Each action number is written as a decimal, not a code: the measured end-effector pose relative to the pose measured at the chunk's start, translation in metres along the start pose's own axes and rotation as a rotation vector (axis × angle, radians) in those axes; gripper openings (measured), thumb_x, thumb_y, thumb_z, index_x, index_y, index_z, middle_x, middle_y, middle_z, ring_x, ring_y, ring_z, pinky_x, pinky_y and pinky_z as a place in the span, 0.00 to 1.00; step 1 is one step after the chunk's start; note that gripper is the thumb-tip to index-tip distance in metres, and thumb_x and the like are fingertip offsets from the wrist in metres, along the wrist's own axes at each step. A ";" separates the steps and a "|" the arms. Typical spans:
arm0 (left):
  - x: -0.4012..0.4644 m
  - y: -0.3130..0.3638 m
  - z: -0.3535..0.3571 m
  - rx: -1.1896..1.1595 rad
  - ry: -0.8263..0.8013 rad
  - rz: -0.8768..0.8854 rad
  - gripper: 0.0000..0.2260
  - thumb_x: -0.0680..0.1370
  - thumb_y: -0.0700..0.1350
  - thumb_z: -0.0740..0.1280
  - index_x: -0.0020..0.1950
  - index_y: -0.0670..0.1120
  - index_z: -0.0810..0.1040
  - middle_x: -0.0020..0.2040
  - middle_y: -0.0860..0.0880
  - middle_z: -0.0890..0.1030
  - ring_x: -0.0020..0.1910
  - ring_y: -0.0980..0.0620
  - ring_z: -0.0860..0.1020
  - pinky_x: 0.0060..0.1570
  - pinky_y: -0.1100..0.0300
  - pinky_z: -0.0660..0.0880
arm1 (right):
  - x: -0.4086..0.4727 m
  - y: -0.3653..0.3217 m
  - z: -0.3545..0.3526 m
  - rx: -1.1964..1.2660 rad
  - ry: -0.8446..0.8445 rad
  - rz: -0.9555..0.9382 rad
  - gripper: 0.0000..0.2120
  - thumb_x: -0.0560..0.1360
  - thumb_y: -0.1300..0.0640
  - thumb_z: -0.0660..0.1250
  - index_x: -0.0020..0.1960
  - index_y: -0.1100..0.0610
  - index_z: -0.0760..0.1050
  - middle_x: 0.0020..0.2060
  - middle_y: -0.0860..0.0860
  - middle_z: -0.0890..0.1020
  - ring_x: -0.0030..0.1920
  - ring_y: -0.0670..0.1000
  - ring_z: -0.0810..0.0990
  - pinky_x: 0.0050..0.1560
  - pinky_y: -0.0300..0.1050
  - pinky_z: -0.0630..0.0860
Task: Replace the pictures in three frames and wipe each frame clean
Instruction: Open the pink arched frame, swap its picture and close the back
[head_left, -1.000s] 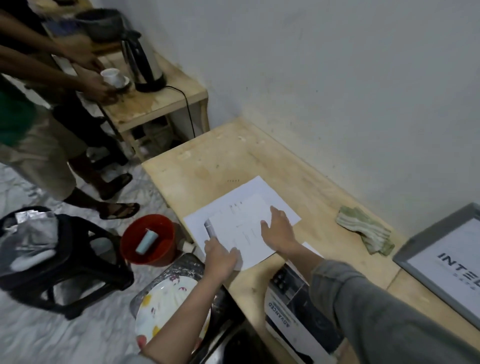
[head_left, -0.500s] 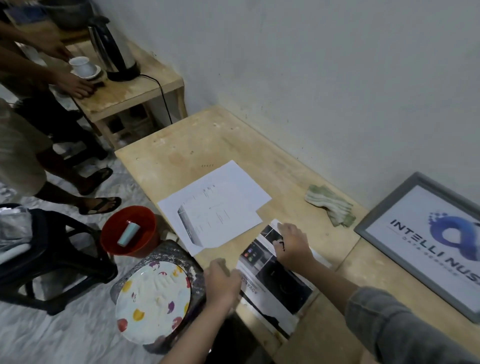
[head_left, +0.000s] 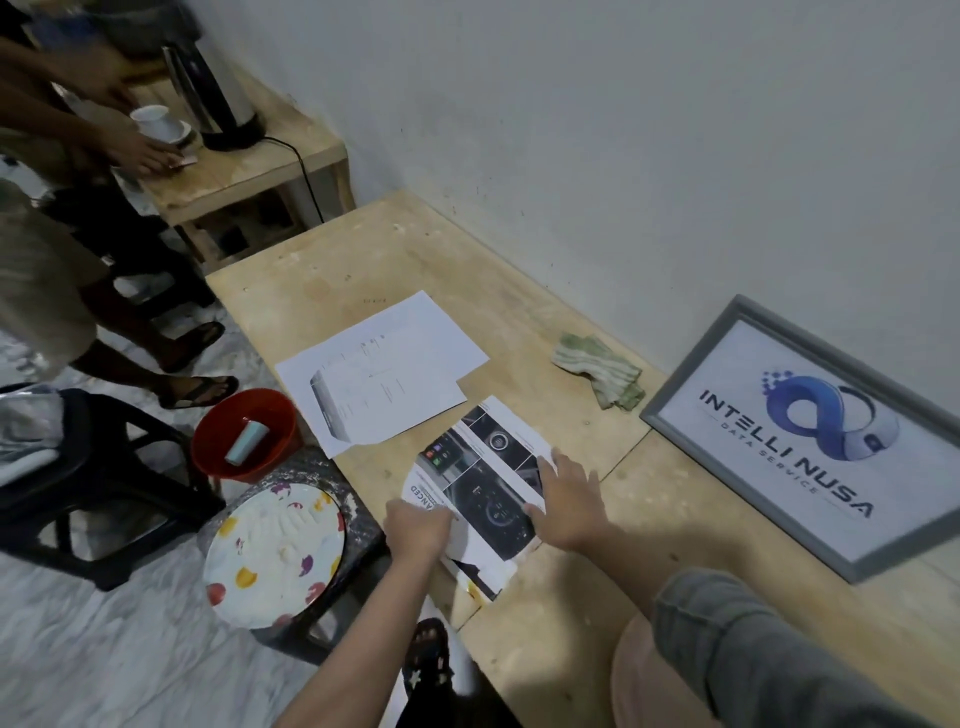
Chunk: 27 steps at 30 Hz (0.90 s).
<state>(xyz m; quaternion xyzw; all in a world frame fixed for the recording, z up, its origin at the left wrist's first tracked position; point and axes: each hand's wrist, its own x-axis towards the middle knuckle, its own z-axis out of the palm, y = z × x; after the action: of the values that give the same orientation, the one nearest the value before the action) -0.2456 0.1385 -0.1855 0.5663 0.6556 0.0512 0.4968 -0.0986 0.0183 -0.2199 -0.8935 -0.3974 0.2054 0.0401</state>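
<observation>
Both hands have left the white printed sheets (head_left: 382, 379), which now lie unattended and overlapping toward the far end of the pale wooden tabletop (head_left: 561, 618), and have come down on a glossy dark printed picture of a car dashboard (head_left: 480, 493) at the table's near edge. The left hand (head_left: 418, 530) pinches the picture's near left corner, where it curls slightly off the wood, while the right hand (head_left: 569, 504) presses flat and open-fingered on its right side, pinning rather than gripping it. The grey-framed picture bearing a blue logo (head_left: 810, 436) has come fully into view at the right, leaning against the white wall (head_left: 623, 156) with its lower edge on the table, well apart from the hands. A folded green-and-white striped cloth (head_left: 597, 371) rests untouched between the sheets and the frame, near the wall. The shift suggests the person has chosen the dashboard print as the next picture to go in; the frame looks unopened and no wiping is under way, so the task appears to be at an early stage. Beyond the table, another person's hand (head_left: 137, 150) is by a white cup (head_left: 156, 122) beside a metal kettle (head_left: 208, 88).
</observation>
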 end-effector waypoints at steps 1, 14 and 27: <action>0.003 -0.002 0.001 -0.003 0.021 0.003 0.17 0.71 0.40 0.68 0.58 0.36 0.72 0.51 0.39 0.79 0.49 0.40 0.79 0.42 0.53 0.75 | 0.000 0.001 0.001 0.004 0.010 -0.002 0.30 0.75 0.44 0.62 0.72 0.53 0.56 0.75 0.56 0.54 0.74 0.58 0.55 0.71 0.63 0.50; -0.003 0.008 -0.023 -0.091 0.029 0.335 0.02 0.78 0.38 0.63 0.49 0.44 0.73 0.46 0.46 0.79 0.45 0.45 0.78 0.38 0.58 0.73 | -0.012 0.001 -0.033 0.675 0.374 0.196 0.32 0.76 0.44 0.61 0.75 0.55 0.56 0.69 0.53 0.67 0.68 0.54 0.67 0.67 0.54 0.67; -0.085 -0.010 0.060 0.207 -0.528 0.595 0.18 0.78 0.41 0.61 0.68 0.38 0.69 0.65 0.41 0.75 0.64 0.41 0.73 0.65 0.46 0.70 | -0.183 0.057 0.019 0.746 0.646 0.696 0.17 0.72 0.55 0.60 0.59 0.59 0.73 0.49 0.57 0.77 0.51 0.54 0.74 0.51 0.41 0.68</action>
<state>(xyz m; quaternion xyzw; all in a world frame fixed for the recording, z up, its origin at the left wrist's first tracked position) -0.2212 0.0379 -0.1721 0.7719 0.3149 -0.0209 0.5519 -0.1761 -0.1555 -0.1894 -0.9138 0.0494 0.0504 0.3999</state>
